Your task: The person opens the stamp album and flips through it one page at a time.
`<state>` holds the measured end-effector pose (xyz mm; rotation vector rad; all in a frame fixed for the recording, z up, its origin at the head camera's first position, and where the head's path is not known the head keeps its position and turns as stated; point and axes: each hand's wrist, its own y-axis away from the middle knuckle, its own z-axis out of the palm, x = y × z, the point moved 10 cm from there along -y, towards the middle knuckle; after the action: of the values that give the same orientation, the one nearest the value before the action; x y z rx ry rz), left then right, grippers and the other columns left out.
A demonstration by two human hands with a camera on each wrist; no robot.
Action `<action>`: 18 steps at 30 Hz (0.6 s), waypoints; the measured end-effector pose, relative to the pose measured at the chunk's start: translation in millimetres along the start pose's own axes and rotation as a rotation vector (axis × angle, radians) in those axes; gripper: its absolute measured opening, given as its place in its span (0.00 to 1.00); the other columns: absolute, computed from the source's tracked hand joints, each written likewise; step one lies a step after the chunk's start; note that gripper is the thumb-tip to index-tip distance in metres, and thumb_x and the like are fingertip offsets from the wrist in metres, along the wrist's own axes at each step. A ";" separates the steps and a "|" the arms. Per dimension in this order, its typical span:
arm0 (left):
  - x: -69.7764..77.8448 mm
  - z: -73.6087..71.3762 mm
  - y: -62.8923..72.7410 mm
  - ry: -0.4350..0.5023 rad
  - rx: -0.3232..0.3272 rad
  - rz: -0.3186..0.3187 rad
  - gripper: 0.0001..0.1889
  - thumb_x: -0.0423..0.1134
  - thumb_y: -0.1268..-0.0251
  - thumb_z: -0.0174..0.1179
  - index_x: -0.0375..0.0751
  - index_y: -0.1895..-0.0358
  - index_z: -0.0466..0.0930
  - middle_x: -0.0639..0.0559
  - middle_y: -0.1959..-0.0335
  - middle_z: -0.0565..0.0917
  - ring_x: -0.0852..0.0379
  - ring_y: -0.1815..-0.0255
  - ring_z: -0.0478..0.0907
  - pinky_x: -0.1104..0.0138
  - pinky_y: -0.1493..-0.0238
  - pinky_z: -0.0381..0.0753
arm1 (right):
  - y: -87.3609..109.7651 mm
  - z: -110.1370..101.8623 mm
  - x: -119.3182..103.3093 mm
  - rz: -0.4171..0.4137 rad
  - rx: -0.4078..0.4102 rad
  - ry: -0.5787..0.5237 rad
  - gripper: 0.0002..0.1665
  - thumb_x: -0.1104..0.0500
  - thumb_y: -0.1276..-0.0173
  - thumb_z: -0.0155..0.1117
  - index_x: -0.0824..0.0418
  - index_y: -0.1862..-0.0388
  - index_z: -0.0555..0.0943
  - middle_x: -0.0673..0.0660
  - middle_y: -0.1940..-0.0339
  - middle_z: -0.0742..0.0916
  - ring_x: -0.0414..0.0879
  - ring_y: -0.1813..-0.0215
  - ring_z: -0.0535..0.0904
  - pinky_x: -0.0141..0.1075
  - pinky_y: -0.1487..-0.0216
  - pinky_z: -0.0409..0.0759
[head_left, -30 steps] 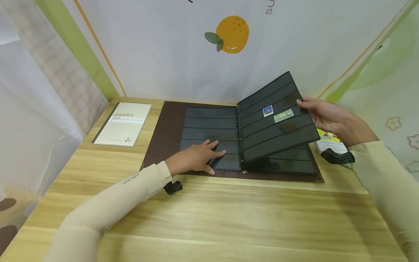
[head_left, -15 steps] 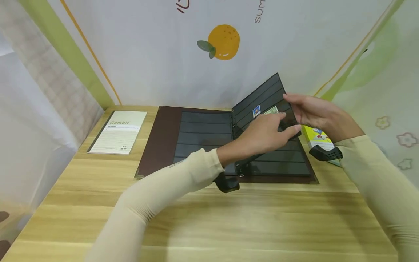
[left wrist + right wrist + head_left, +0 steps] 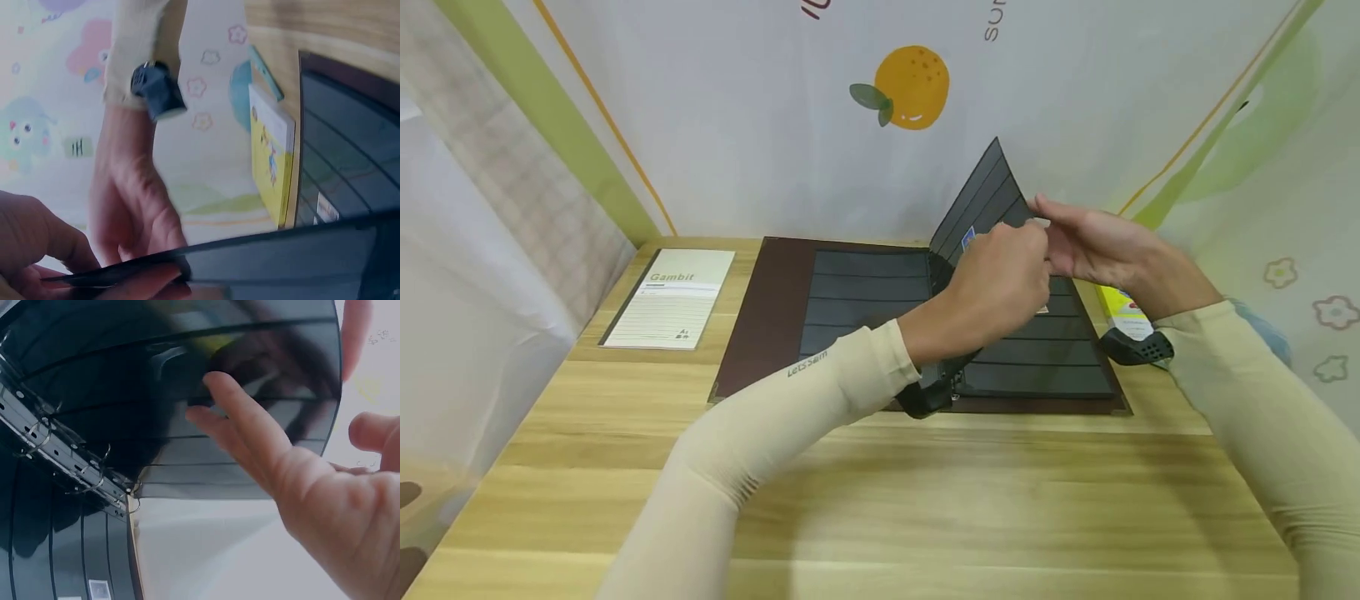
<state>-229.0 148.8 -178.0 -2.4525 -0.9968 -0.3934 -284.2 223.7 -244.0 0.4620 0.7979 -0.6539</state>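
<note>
An open stamp album (image 3: 737, 333) with a dark brown cover lies on the table. One black album page (image 3: 981, 196) stands raised from its rings, bearing a small blue stamp (image 3: 968, 238). My left hand (image 3: 996, 287) pinches this page's outer edge and hides much of its front. Behind the page, my right hand (image 3: 1105, 246) rests straight fingers (image 3: 247, 419) on its back, the thumb apart from the edge. Strips cross the lower right page (image 3: 1037, 367), where a pale stamp (image 3: 327, 207) shows in the left wrist view. Metal rings (image 3: 94, 478) hold the pages at the spine.
A notebook (image 3: 670, 300) marked "Gambit" lies left of the album. Right of the album is a yellow and white box (image 3: 272, 156), partly behind my right wrist in the head view. A printed curtain (image 3: 760, 125) hangs behind the table's far edge.
My left hand has left the left page, crossed rightward and taken the raised page's edge. The page stands steeper, swung leftward. The right hand has shifted left, its thumb now off the page.
</note>
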 end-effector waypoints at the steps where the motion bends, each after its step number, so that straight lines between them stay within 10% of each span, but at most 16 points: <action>1: -3.5 -3.7 1.1 0.017 0.008 -0.002 0.07 0.29 0.28 0.50 0.40 0.65 0.76 0.57 0.83 0.69 0.62 0.86 0.68 0.74 0.82 0.62 | -0.3 -0.9 0.1 0.004 0.001 0.031 0.22 0.51 0.15 0.34 0.62 0.37 0.69 0.58 0.53 0.85 0.50 0.51 0.86 0.43 0.48 0.86; 6: -29.0 -22.8 10.8 0.076 0.029 -0.053 0.07 0.26 0.29 0.50 0.34 0.55 0.78 0.53 0.82 0.71 0.60 0.86 0.69 0.73 0.82 0.62 | 4.9 -27.0 1.1 0.041 0.172 0.179 0.45 0.43 0.18 0.40 0.47 0.16 0.28 0.64 0.17 0.61 0.52 0.36 0.83 0.42 0.35 0.80; 9: -43.9 -34.7 21.9 0.093 0.067 -0.070 0.09 0.23 0.32 0.51 0.32 0.54 0.77 0.52 0.81 0.69 0.59 0.84 0.66 0.71 0.80 0.60 | 12.5 -53.6 1.7 0.056 0.333 0.250 0.48 0.39 0.22 0.45 0.48 0.15 0.35 0.65 0.15 0.41 0.52 0.29 0.77 0.39 0.32 0.78; 18: -89.3 -59.8 59.3 0.100 0.143 -0.198 0.16 0.20 0.38 0.47 0.29 0.49 0.78 0.52 0.80 0.66 0.58 0.82 0.58 0.68 0.76 0.59 | 39.4 -129.3 11.3 0.230 0.615 0.881 0.45 0.40 0.16 0.32 0.63 0.16 0.32 0.73 0.17 0.48 0.66 0.16 0.45 0.53 0.18 0.52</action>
<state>-254.2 28.8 -182.9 -2.1930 -1.1863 -0.4871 -316.1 325.8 -327.4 1.4423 1.3396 -0.4554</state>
